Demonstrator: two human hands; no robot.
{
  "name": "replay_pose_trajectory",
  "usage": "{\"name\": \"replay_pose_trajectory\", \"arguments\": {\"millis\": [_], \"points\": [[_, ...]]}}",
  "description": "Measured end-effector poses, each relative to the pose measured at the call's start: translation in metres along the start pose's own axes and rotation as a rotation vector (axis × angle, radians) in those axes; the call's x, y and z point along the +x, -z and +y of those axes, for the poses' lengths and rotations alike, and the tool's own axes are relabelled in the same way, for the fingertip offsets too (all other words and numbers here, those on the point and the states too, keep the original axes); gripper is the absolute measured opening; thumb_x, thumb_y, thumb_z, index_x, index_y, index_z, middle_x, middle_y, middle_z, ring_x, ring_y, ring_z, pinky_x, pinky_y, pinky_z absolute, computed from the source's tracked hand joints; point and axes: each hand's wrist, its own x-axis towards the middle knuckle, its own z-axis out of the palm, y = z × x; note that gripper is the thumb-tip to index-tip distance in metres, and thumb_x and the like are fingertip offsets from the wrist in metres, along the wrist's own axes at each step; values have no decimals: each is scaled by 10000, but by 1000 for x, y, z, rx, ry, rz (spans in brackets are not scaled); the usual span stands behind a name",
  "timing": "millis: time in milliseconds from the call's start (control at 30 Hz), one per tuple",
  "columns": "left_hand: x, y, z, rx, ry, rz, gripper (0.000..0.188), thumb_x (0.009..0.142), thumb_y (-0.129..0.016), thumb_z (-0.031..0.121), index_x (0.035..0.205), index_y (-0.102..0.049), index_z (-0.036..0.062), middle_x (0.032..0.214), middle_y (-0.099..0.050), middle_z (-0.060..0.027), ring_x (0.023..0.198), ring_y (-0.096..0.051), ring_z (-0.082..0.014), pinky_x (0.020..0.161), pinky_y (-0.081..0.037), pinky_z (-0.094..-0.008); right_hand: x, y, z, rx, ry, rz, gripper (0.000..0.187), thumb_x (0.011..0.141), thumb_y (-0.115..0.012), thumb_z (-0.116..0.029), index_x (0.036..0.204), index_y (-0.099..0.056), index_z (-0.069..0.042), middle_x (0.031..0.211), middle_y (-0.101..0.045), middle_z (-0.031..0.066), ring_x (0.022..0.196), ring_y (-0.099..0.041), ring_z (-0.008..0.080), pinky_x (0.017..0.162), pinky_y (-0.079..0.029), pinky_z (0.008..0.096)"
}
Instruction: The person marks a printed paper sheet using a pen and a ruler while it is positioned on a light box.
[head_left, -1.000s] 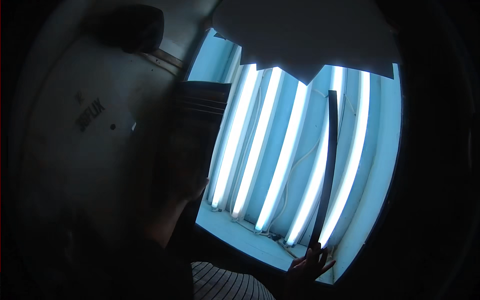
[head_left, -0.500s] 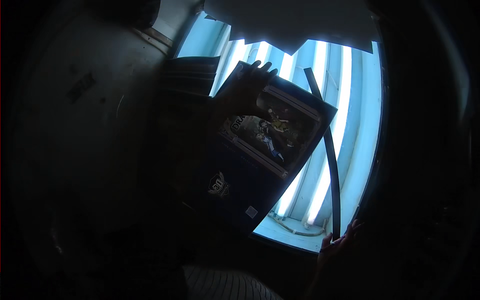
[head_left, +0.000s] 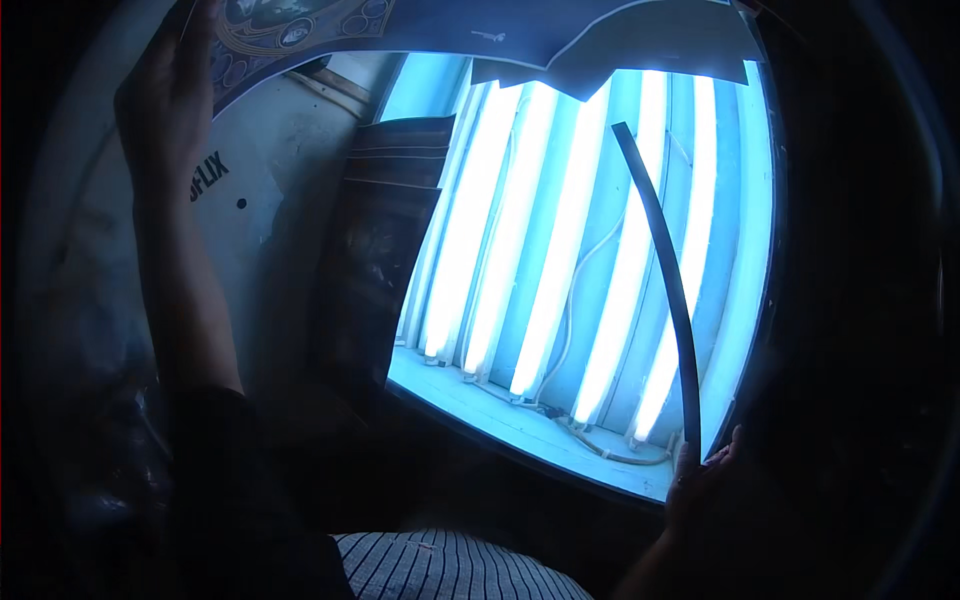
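At the upper left, my left hand (head_left: 172,95) is closed at the edge of a large printed sheet (head_left: 300,62) with an ornate gold and blue pattern; its fingertips are partly cut off by the frame. My right hand (head_left: 700,472), low on the right, has its fingers around the lower end of a long, thin, dark strip (head_left: 668,260). That strip curves upward across the face of a light box (head_left: 480,393) with several bright tubes. Behind the printed sheet, a darker sheet with a jagged lower edge (head_left: 600,75) hangs over the far side of the box.
A stack of dark printed sheets (head_left: 380,210) lies along the light box's left edge. Left of it is a pale surface (head_left: 265,150) with dark lettering and a round hole or spot. Striped fabric (head_left: 450,565) shows at the bottom. The surroundings are very dark.
The dark printed panel under my left hand has left the middle of the light box, uncovering the tubes. My left hand has moved up and left. The right hand still holds the strip.
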Motion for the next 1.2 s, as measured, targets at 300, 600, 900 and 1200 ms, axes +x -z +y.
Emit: {"name": "replay_pose_trajectory", "arguments": {"millis": [300, 600, 900, 1200], "points": [[-280, -46, 75, 69, -277, -682, 663, 684, -839, 163, 1288, -571, 102, 1362, -537, -137, 1254, -505, -358, 1028, -401, -541, 2, -19, 5, 65, 10, -13, 697, 927, -631, -283, 1465, -278, -15, 1458, -372, 278, 1389, -360, 401, 1139, -303, 491], [-394, -84, 142, -351, -241, -1114, 785, 835, -597, 678, 1416, -463, 167, 1529, -334, -147, 1436, -268, -340, 1132, -171, -633, 3, -6, 8, 184, -127, -98, 662, 938, -618, -222, 1456, -278, 9, 1496, -339, 269, 1424, -304, 396, 1170, -246, 487], [-275, -216, 95, -159, -229, -750, 847, 870, -482, 717, 1468, -372, 127, 1584, -220, -151, 1456, -187, -394, 1139, -108, -665, -19, -25, 1, -125, 380, -38, 391, 994, -497, -271, 1363, -473, -145, 1439, -491, 176, 1442, -304, 356, 1161, -161, 621], [-264, -222, 97, -314, -254, -707, 820, 815, -608, 669, 1376, -469, 87, 1455, -356, -152, 1371, -286, -375, 1106, -186, -646, 5, -33, -64, -87, 355, -109, 342, 975, -507, -269, 1279, -531, -113, 1379, -556, 130, 1435, -320, 338, 1156, -88, 659]]}}
